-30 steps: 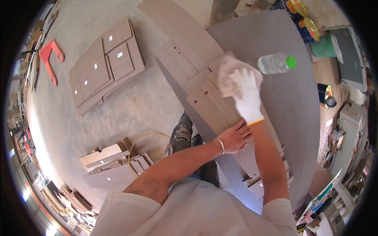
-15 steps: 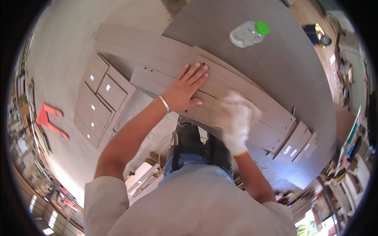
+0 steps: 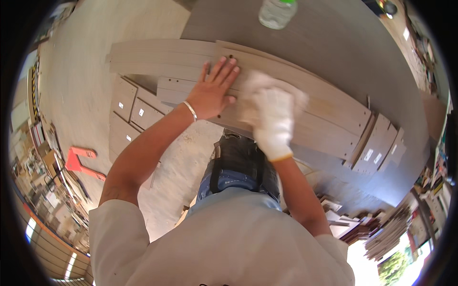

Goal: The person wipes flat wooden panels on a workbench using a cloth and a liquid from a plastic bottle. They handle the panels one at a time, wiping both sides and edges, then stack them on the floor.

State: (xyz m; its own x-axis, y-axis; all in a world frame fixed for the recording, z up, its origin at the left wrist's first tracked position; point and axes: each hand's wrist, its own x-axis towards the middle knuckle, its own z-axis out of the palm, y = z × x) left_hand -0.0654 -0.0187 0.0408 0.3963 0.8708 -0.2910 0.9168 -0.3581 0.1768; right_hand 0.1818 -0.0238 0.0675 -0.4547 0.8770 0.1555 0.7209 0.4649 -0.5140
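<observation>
Brown boards [image 3: 324, 112], long and layered, lie across a grey table [image 3: 377, 86] directly in front of the worker; dark holes mark the ends of the upper ones. A pale cloth [image 3: 255, 82], bunched and blurred, rests on the boards left of their middle, just to the right of the left hand [image 3: 213, 95]. That hand is bare and flat, palm down, fingers slightly spread and pressed to the wood; it grips nothing, and a light bracelet [image 3: 191, 110] circles its wrist. The right hand [image 3: 274, 114], in a white glove with a yellow cuff, lies over the cloth; blur hides its fingers, so from where I stand I cannot tell how far they close on it. Just beyond the boards' right end sit short boards [image 3: 367, 140] with white labels. On the table's far side stands a clear bottle [image 3: 276, 15] with a green cap, cut by the upper edge of view. On the floor [image 3: 167, 200], to the left, are labelled panels [image 3: 120, 139] and, farther out, a red pallet jack [image 3: 75, 161].
</observation>
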